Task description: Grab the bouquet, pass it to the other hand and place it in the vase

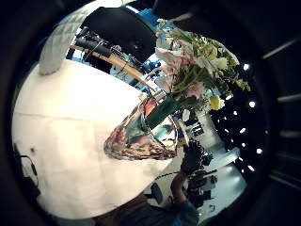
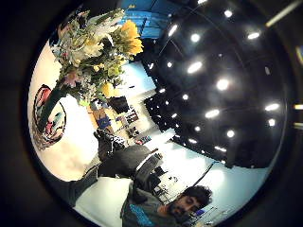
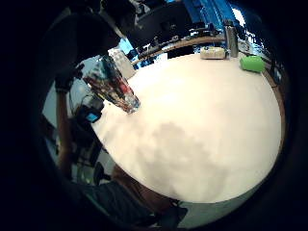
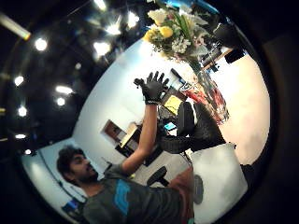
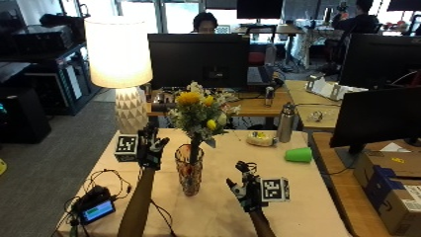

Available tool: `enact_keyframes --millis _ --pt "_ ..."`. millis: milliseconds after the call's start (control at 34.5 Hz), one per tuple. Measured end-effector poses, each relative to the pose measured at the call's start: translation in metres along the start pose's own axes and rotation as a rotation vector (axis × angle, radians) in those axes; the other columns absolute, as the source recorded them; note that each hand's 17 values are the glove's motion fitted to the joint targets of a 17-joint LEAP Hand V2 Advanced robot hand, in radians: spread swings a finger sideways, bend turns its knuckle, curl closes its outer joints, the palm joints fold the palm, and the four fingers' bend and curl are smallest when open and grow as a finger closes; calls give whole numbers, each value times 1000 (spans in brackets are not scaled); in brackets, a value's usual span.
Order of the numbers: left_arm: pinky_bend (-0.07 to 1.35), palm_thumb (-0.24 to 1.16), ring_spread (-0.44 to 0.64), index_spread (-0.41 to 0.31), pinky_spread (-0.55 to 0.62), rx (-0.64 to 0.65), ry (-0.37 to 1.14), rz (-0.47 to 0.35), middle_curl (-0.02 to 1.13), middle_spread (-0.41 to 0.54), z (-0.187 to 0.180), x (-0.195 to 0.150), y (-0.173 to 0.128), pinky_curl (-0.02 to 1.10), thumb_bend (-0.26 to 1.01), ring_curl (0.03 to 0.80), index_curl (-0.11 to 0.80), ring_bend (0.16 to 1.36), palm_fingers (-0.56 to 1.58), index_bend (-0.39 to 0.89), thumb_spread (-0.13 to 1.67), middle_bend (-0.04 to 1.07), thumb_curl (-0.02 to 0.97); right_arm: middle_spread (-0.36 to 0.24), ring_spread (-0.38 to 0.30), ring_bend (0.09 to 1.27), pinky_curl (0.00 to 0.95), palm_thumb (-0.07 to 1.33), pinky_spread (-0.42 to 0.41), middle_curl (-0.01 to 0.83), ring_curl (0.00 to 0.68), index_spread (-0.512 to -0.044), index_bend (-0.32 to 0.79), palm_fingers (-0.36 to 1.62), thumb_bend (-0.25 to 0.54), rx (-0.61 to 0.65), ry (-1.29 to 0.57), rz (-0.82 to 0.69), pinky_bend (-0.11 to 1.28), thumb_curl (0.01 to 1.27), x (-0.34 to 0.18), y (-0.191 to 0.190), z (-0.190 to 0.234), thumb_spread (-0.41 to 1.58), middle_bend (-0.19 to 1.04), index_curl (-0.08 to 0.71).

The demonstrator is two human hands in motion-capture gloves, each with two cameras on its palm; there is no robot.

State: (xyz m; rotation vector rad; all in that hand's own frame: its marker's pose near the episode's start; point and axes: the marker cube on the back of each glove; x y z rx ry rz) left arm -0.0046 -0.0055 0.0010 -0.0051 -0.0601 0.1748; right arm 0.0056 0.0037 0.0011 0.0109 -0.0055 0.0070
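Both hands are off it: the bouquet (image 5: 199,116) stands upright in the vase (image 5: 189,175) at frame centre, left hand (image 5: 150,146) spread open beside the blooms, right hand (image 5: 245,190) relaxed, empty, lower right.

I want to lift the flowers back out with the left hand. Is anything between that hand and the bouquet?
Nothing visible. The left hand is raised with its fingers spread, beside the bouquet, which stands in the vase. Only open air lies between them. The right hand is on the vase's other side.
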Motion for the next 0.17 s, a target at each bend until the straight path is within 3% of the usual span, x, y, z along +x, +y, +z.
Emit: enact_keyframes --millis 58,174 --pt "687 137 431 54 498 2 64 -131 249 345 4 3 6 301 -42 246 80 738 -74 83 676 198 312 -71 15 292 315 721 318 362 323 -293 145 723 67 1 2 -9 282 402 1 0 0 1085 192 320" --pt "687 136 431 55 498 -3 79 -173 256 346 5 5 9 304 -42 248 83 739 -75 83 676 195 317 -71 15 289 321 731 320 368 329 -292 143 720 46 0 -64 -1 281 412 0 0 5 1090 191 321"
